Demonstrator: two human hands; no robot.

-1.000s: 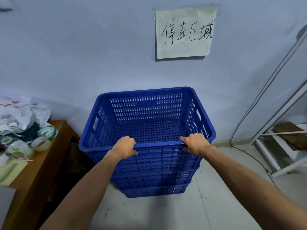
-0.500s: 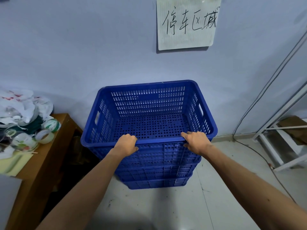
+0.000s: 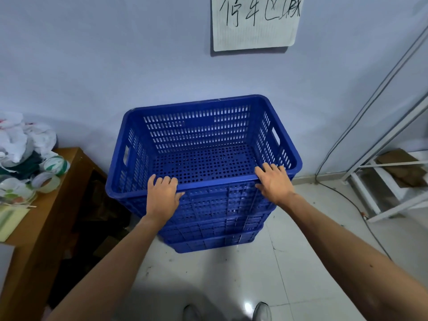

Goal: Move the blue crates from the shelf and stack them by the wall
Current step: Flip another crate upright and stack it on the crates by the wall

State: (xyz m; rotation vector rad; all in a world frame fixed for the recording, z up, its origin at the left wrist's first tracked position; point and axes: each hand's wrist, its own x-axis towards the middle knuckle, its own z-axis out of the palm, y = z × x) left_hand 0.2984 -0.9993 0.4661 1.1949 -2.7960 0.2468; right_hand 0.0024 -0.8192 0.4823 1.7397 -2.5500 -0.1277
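Handwritten paper sign (image 3: 254,24) on wall (image 3: 115,54) reads 停车区域.

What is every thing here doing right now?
top crate, empty, upright, nested on the crate stack
crate stack, on the floor by the wall
left hand, resting on the top crate's near rim
right hand, fingers spread on that rim
paper sign, stuck to the wall
tape rolls, lying on the wooden table

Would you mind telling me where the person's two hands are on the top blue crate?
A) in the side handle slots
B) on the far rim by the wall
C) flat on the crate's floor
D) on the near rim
D: the left hand and the right hand both lie on the near rim of the top blue crate, away from its side slots.
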